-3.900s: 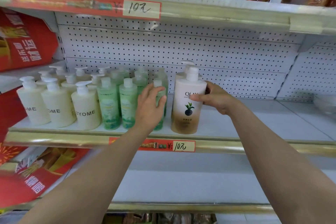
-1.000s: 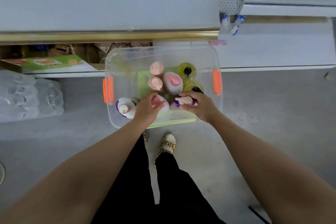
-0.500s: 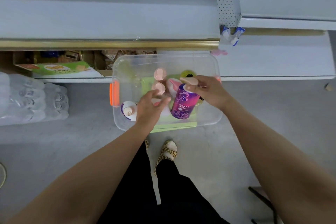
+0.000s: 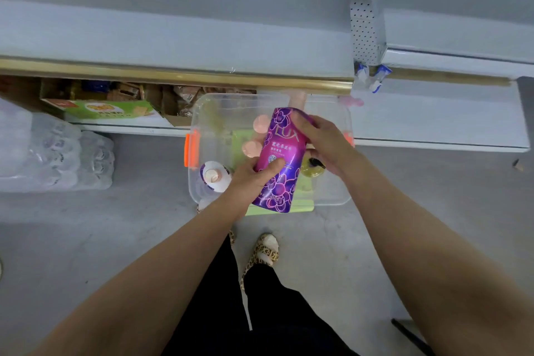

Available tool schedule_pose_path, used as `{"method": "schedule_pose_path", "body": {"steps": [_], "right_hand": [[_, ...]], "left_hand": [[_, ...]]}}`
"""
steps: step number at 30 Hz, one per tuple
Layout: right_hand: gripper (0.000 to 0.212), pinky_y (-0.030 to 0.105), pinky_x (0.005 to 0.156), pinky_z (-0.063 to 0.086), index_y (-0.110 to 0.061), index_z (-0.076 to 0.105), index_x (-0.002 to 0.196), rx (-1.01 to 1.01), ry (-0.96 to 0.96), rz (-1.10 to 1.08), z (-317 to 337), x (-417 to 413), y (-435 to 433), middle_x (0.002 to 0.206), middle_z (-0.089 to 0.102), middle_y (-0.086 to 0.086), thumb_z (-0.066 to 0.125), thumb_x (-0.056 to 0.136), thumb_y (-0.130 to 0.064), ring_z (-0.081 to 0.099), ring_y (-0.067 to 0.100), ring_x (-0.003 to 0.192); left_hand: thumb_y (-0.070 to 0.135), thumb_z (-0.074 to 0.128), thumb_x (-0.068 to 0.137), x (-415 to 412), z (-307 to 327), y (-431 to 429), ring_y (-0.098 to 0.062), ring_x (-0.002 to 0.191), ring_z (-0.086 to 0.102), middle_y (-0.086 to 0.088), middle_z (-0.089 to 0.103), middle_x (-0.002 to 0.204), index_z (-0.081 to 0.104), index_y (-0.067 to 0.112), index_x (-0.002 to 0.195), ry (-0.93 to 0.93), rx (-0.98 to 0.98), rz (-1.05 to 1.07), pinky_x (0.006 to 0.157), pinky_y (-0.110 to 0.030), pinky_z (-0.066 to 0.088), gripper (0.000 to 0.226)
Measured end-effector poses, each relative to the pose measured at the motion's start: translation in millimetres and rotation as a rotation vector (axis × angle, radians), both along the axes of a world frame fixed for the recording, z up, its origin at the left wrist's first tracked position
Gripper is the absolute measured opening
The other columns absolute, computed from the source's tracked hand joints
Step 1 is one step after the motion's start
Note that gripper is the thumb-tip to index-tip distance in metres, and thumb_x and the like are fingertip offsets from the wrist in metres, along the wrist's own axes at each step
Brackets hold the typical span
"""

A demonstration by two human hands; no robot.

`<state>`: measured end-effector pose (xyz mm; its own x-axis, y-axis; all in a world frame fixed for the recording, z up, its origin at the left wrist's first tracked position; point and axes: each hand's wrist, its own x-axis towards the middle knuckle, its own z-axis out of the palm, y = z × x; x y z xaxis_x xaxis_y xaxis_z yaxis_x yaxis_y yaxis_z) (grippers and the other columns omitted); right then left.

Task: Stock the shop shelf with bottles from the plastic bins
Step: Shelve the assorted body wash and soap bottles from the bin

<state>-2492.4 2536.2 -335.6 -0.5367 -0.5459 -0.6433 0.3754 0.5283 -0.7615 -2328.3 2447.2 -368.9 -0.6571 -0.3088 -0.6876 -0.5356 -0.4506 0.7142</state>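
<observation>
A purple Lux pump bottle (image 4: 281,159) with a flower print is held above the clear plastic bin (image 4: 199,191), which stands on the floor. My left hand (image 4: 254,179) grips its lower body from the left. My right hand (image 4: 320,141) grips its upper part from the right. The bin holds several more bottles: pink pump tops (image 4: 261,124), a white bottle with a purple collar (image 4: 215,176) and a yellow-green bottle (image 4: 312,167). The white shelf (image 4: 173,37) with a gold edge strip runs across the top.
A shrink-wrapped pack of water bottles (image 4: 55,153) lies on the floor at the left. A green carton (image 4: 112,113) and other boxes sit under the shelf. My legs and leopard-print slippers (image 4: 264,251) stand just before the bin. The bin has orange latches (image 4: 190,147).
My right hand has lifted the purple bottle higher out of the bin, and my left hand has taken hold of its lower body. The camera has tilted up slightly.
</observation>
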Motion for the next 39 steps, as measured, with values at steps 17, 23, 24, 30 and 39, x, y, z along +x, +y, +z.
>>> {"method": "schedule_pose_path", "body": {"steps": [17,23,24,30,39], "right_hand": [[0.07,0.045,0.097,0.054,-0.014,0.058,0.13,-0.06,-0.206,-0.255,-39.4,14.7,0.6,0.111,0.075,0.007,0.079,0.068,-0.041,0.071,0.029,0.105],[0.07,0.045,0.098,0.053,-0.015,0.058,0.13,-0.019,-0.204,-0.25,-53.8,13.8,5.1,0.115,0.073,0.008,0.079,0.07,-0.044,0.071,0.029,0.106],[0.07,0.045,0.098,0.054,-0.015,0.057,0.13,-0.019,-0.203,-0.258,-55.5,13.0,5.4,0.115,0.073,0.008,0.078,0.071,-0.043,0.07,0.03,0.106],[0.068,0.044,0.094,0.056,-0.013,0.058,0.13,-0.027,-0.203,-0.316,-60.8,5.0,5.5,0.115,0.073,0.01,0.078,0.071,-0.041,0.071,0.031,0.104],[0.055,0.045,0.094,0.056,-0.016,0.059,0.125,0.001,-0.208,-0.32,-71.3,8.4,14.0,0.113,0.073,0.009,0.075,0.079,-0.041,0.072,0.031,0.102]], "left_hand": [[0.024,0.086,0.072,69.4,-47.6,-104.1,-0.006,0.143,0.032,0.007,0.046,0.149,0.056,0.039,0.126,-0.126,-0.542,-0.531,0.109,-0.023,0.028,0.064],[0.012,0.084,0.073,52.5,-60.9,-115.6,-0.011,0.135,0.044,0.004,0.049,0.147,0.061,0.02,0.131,-0.072,-0.641,-0.64,0.1,-0.018,0.033,0.063],[0.016,0.085,0.073,48.7,-61.6,-115.7,-0.012,0.129,0.049,0.003,0.053,0.142,0.062,0.02,0.13,-0.061,-0.66,-0.649,0.096,-0.017,0.035,0.061],[0.029,0.084,0.074,19.3,-69.6,-122.9,-0.012,0.111,0.049,0.0,0.052,0.123,0.061,0.024,0.13,-0.067,-0.631,-0.604,0.095,-0.022,0.037,0.06],[0.035,0.075,0.085,-12.2,-75.6,-134.1,-0.016,0.111,0.059,0.002,0.065,0.119,0.068,0.027,0.112,-0.049,-0.381,-0.45,0.1,-0.039,0.048,0.029]]}}
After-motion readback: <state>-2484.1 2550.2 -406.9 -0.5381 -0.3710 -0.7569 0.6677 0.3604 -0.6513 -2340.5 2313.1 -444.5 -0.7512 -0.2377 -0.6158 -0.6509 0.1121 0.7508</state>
